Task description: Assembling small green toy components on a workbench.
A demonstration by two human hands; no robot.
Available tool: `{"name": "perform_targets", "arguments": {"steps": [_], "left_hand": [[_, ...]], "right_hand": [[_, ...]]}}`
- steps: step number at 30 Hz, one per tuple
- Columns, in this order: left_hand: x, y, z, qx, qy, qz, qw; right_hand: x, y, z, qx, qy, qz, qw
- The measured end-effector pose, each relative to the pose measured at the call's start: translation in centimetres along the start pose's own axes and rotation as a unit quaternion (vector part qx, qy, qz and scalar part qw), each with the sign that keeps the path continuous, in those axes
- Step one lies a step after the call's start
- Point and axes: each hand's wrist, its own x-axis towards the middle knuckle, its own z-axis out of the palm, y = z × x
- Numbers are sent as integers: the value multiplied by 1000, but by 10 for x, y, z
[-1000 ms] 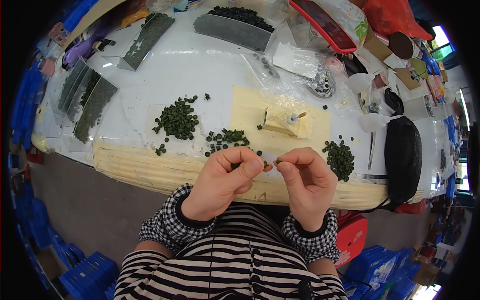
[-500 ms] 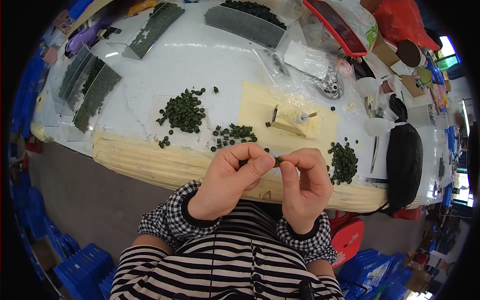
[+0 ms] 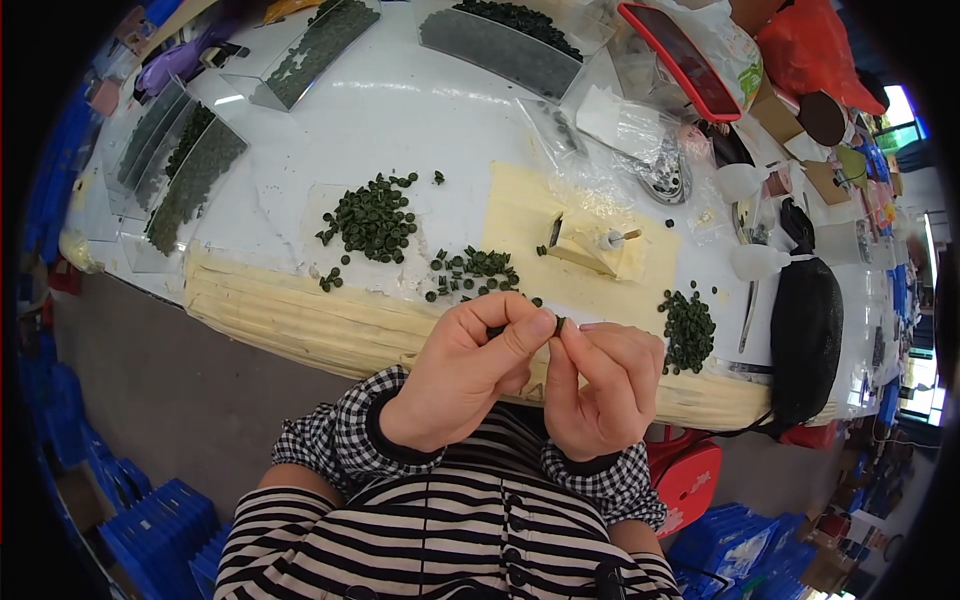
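Observation:
Both my hands meet above the near edge of the table. My left hand (image 3: 463,365) pinches a small dark green round piece (image 3: 559,326) between thumb and forefinger. From the other side the fingertips of my right hand (image 3: 605,385) close on the same piece. Part of another dark piece (image 3: 494,331) shows under my left forefinger. Just beyond my hands lies a small scatter of green pieces (image 3: 485,263). A larger heap of them (image 3: 370,222) sits to the left, and another heap (image 3: 690,332) is right of my right hand.
A yellowish block with a small peg (image 3: 590,246) stands on a yellow sheet (image 3: 515,205). Clear bins of green pieces (image 3: 500,52) line the far side. A red-cased phone (image 3: 680,62), plastic bags and a black pouch (image 3: 805,325) occupy the right. Yellow padding (image 3: 290,306) covers the front edge.
My right hand has turned a little and its fingers have closed nearer to my left fingertips, over the small piece. The view has shifted slightly.

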Motion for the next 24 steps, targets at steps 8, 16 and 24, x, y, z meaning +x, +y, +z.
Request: {"name": "perform_targets", "arguments": {"steps": [8,16,24], "left_hand": [[3,10,-1,77,9,39,996],[3,1,-1,340,67,277,896],[3,11,-8,495,25,382,780]], "right_hand": [[1,7,-5,205,-35,103,973],[-2,3,-3,197,-30,127,972],[0,5,-9,193,-48,107,974]]}}
